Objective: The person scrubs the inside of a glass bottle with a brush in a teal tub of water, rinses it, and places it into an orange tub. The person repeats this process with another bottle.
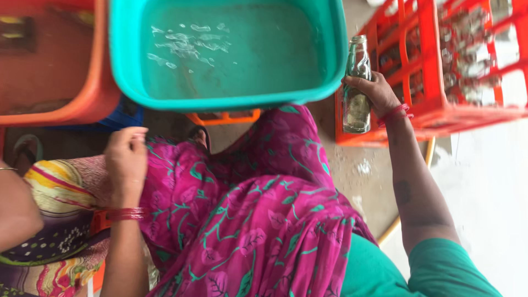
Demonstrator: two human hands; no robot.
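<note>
I see the glass bottle (356,88) upright at the upper right of the frame, held in front of the red crate (434,113), just right of the teal tub's rim. My right hand (377,91) is wrapped around its middle, fingers closed firmly on the glass, red bangles at the wrist. The bottle looks wet, so I judge the grip should stay low and full around the body, not pinched at the neck, and the bottle kept vertical so it does not slip. The crate's compartments hold other bottles, blurred here; I would mind the dividers so glass does not knock glass. The teal tub (225,55) with water fills the upper middle. My left hand (126,159), at middle left, is loosely curled and holds nothing, resting by the pink patterned cloth (247,220). An orange tub (82,99) sits at upper left.
</note>
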